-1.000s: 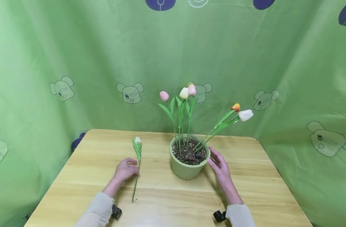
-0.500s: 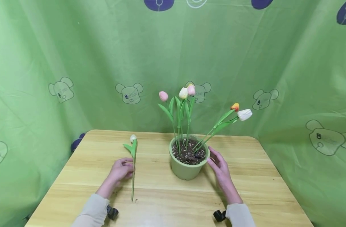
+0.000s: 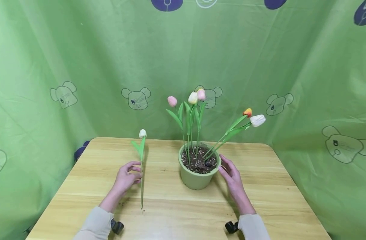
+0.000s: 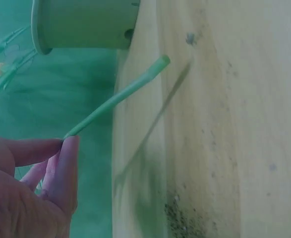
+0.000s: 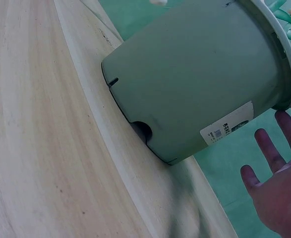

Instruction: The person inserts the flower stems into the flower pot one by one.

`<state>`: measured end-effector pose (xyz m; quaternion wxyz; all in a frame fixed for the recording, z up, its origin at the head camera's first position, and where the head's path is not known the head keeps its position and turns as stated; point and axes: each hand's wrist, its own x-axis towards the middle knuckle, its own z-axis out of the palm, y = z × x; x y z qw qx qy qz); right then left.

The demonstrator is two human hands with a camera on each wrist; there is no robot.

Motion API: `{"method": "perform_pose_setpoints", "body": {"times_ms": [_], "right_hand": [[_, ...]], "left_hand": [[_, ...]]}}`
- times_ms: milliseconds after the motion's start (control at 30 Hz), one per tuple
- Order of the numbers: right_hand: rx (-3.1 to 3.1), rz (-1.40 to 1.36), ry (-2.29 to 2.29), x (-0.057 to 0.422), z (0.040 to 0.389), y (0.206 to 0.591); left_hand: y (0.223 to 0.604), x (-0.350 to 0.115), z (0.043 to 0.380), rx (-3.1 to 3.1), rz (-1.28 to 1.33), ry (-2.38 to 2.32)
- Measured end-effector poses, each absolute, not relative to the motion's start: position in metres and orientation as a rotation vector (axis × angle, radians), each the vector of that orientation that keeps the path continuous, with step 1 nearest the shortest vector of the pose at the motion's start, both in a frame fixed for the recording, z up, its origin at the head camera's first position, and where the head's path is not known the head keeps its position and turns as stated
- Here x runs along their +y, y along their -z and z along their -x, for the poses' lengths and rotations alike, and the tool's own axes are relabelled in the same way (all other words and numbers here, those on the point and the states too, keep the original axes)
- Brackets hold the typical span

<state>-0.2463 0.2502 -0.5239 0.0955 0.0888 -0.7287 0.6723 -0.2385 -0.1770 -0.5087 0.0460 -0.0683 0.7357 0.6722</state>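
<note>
My left hand (image 3: 125, 177) pinches the thin green stem of a white tulip (image 3: 142, 134), left of the pot. The tulip stands nearly upright, flower up, two leaves spread below the bloom. In the left wrist view, thumb and finger meet on the stem (image 4: 110, 103), whose bare lower end sticks out over the table and throws a shadow. A green flowerpot (image 3: 195, 180) full of dark soil holds several tulips. My right hand (image 3: 233, 178) rests with relaxed fingers at the pot's right rim. The right wrist view shows the other fingers spread beside the pot wall (image 5: 185, 74).
Two tulips, one orange (image 3: 247, 112) and one white (image 3: 257, 120), lean far out to the right. The pink tulip (image 3: 172, 101) stands at the left of the pot. Crumbs of soil (image 4: 180, 218) lie on the wooden table (image 3: 177, 216). A green curtain (image 3: 183, 50) hangs behind.
The left hand has moved slightly left and raised the tulip from low over the table, its flower now higher. Its leaves have turned outward. The right hand and pot have stayed put.
</note>
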Motion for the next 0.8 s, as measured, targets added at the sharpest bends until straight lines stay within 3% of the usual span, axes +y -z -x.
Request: {"method": "perform_pose_setpoints", "body": {"times_ms": [800], "right_hand": [[-2.144,-0.267,-1.999,0.249,0.244,0.523]], "left_hand": [[0.471,-0.159,0.238,2.202,0.030,-2.171]]}}
